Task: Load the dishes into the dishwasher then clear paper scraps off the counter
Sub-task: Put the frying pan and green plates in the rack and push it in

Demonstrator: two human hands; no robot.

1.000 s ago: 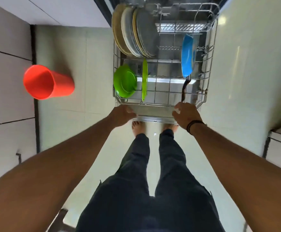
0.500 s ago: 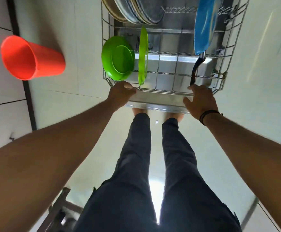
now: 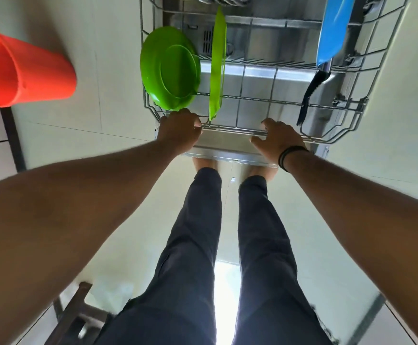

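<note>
Pale floor below; both hands (image 3: 179, 129) (image 3: 277, 140) grip the rack (image 3: 252, 131); no readable writing.

Wire metal rack (image 3: 252, 98) — glossy plastic green bowl (image 3: 169, 68), orange cup (image 3: 26, 70).

Home kitchen: loaded dishwasher rack (image 3: 252, 131), tiled floor (image 3: 108, 70).
</note>
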